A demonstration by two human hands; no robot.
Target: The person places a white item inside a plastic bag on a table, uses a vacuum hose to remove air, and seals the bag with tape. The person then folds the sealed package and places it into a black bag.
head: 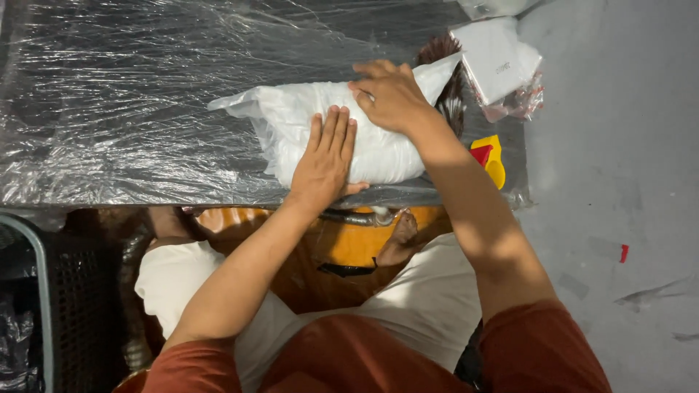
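White plastic, soft and crinkled: from the head view, a stuffed white bag lies on the table, which is wrapped in clear, shiny film over a dark top. The bag sits right of centre, close to the near edge. Its long axis runs from about 9 o'clock to 3 o'clock, tipped a little so the right end climbs toward 2 o'clock. The left end tapers to a loose, flattened flap pointing at 9; the right end rises to a folded corner under the far hand.

The left hand lies flat on the bag's near half, fingers straight and together, pointing to 12 o'clock, palm pressing down; the grip closes on nothing. The right hand is spread across the bag's right end, fingers curved over the top, pressing too rather than clasping.

To press this well, I'd judge: keep both palms broad, push evenly along the length, and hold the folded corner pinned so it can't spring open.

At 2 o'clock from the bag, a small white box rests in a clear wrapper. At 3 o'clock, a yellow and red plastic piece sits at the table's right edge. Something dark and bristly peeks out behind the right hand; I cannot tell what it is. The grey floor runs along the right.
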